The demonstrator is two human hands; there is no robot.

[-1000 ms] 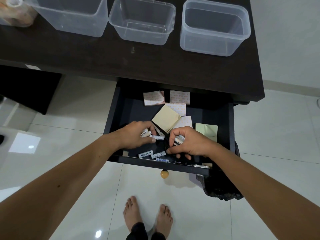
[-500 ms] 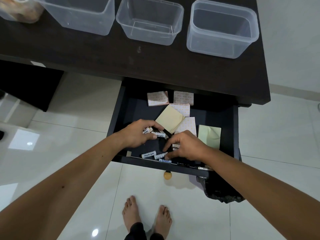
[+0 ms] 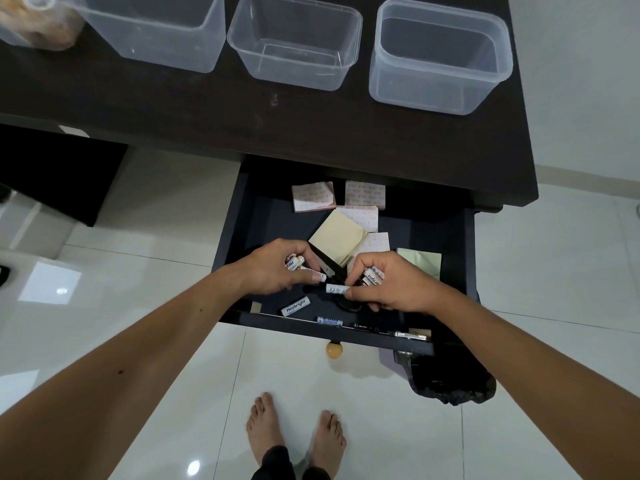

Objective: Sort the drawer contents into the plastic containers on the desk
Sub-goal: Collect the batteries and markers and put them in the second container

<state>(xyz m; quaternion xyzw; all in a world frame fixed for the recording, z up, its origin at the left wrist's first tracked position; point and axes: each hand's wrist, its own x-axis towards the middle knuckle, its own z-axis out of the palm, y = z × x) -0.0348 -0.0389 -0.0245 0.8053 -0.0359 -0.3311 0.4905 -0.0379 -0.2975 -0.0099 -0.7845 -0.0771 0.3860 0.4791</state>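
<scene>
The dark drawer (image 3: 228, 244) stands pulled out under the desk. My left hand (image 3: 273, 268) is curled over white batteries (image 3: 294, 263) inside it. My right hand (image 3: 394, 285) grips more white batteries (image 3: 373, 276), and its fingertips pinch another battery (image 3: 336, 289) lying between the two hands. A white "Heybright" battery (image 3: 295, 305) and a blue battery (image 3: 329, 321) lie near the drawer front. Black scissors (image 3: 327, 268) lie between my hands, partly hidden. Yellow sticky notes (image 3: 337, 237), a green pad (image 3: 420, 263) and patterned pink pads (image 3: 313, 196) sit further back.
Three clear plastic containers stand on the dark desk: left (image 3: 156, 29), middle (image 3: 294, 39), right (image 3: 440, 57). A tape roll (image 3: 38, 19) sits at the far left. A black bin (image 3: 450, 379) stands by the drawer's right corner. My bare feet are on white tiles.
My right hand lifted slightly and now shows the batteries in its grip, with its fingertips on one more battery. My left hand stayed curled over its batteries.
</scene>
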